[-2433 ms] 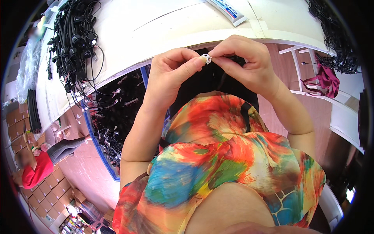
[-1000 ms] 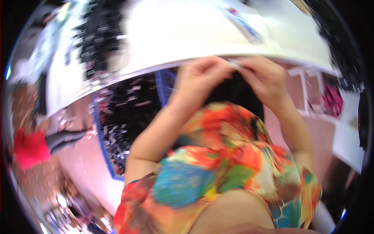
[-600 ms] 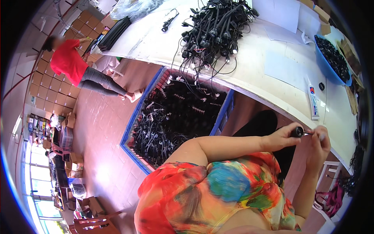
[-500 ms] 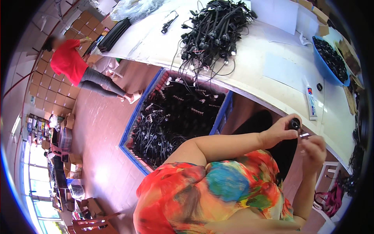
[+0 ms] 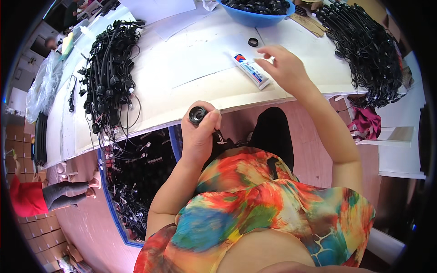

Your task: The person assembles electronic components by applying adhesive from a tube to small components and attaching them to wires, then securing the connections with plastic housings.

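At the white table's [image 5: 159, 59] front edge, left hand [image 5: 199, 136] grips a black round plastic connector [image 5: 197, 115]. Right hand [image 5: 287, 70] has come off it: fingers parted, near the black plastic ring [image 5: 253, 42]. Left holds alone now.

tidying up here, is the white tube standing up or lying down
Lying down: the white tube rests lengthwise on the tabletop, printed face up, near the right hand.

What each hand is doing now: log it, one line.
left hand: grips round black fitting | right hand: open, beside white-and-blue squeeze tube | white tabletop: black ring beyond tube
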Demonstrator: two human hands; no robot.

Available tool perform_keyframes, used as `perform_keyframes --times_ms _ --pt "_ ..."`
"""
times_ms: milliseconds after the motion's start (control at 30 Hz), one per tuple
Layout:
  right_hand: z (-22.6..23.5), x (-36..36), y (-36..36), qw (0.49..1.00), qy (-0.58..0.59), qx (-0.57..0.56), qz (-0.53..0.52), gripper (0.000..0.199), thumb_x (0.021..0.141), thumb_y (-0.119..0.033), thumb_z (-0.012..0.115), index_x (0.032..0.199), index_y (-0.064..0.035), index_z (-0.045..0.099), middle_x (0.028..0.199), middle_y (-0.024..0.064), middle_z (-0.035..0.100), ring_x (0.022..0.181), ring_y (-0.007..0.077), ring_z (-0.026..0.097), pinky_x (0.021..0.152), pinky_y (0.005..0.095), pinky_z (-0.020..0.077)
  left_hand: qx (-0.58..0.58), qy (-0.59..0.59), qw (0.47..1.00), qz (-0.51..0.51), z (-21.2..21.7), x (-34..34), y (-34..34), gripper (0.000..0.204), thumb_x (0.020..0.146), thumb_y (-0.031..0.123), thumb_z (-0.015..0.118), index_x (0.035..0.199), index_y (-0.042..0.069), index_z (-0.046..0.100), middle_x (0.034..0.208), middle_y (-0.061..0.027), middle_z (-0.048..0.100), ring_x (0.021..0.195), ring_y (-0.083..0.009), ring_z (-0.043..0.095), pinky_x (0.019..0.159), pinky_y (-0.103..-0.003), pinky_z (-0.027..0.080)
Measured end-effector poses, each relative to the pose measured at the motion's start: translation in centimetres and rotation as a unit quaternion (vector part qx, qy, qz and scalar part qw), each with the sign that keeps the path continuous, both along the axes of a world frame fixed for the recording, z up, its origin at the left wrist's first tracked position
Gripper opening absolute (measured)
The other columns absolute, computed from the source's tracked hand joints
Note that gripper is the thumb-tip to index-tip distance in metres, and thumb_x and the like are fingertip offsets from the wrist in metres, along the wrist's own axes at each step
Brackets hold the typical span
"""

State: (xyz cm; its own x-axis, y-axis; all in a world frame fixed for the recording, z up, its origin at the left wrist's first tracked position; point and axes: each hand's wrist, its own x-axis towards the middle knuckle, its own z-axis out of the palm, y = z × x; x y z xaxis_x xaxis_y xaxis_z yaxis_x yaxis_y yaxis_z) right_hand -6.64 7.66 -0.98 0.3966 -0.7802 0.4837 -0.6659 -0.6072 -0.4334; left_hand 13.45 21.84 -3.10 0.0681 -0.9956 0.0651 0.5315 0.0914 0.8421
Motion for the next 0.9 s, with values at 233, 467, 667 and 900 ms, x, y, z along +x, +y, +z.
perform_keyframes --times_ms 233,467,667,900 --pt "-1.3 5.0 -4.2 0.971 0.169 0.166 -0.038 0.049 0.074 -0.050 0.057 0.079 -0.0017 0.060 0.073 0.0140 0.060 0.061 0.0278 0.054 0.059 0.0367 0.0427 -0.022 -0.185 0.982 0.024 1.2 0.9 0.1 0.013 0.073 -0.001 0.065 0.076 0.005 0.054 0.067 0.0018 0.052 0.061 -0.0033 0.048 0.054 -0.017 0.040" --pt "2.6 3.4 1.5 0.920 -0.054 0.362 0.137 0.033 0.078 -0.035 0.061 0.068 -0.0036 0.057 0.060 -0.0013 0.051 0.055 0.0049 0.046 0.050 0.0205 0.0359 -0.017 -0.243 0.970 -0.020 -0.2 2.8 -0.4 0.014 0.069 0.002 0.070 0.073 0.004 0.057 0.068 0.0015 0.055 0.065 -0.0051 0.051 0.060 -0.019 0.043" --pt "6.2 2.6 6.9 0.758 -0.089 0.613 0.205 0.026 0.080 -0.023 0.062 0.067 -0.0019 0.058 0.060 -0.0040 0.052 0.054 0.0011 0.044 0.047 0.0175 0.0340 -0.034 -0.240 0.964 -0.114 -1.1 2.8 -0.9 0.013 0.067 -0.002 0.068 0.075 0.003 0.058 0.071 -0.0005 0.058 0.069 -0.0075 0.053 0.067 -0.022 0.044" --pt "5.7 1.8 7.7 0.685 -0.085 0.703 0.169 0.024 0.079 -0.022 0.063 0.068 -0.0017 0.060 0.058 -0.0026 0.054 0.050 0.0008 0.046 0.044 0.0162 0.0338 -0.058 -0.251 0.954 -0.155 -1.6 1.8 -1.0 0.016 0.063 -0.004 0.062 0.077 0.002 0.059 0.070 -0.0011 0.058 0.067 -0.0071 0.052 0.062 -0.021 0.043"
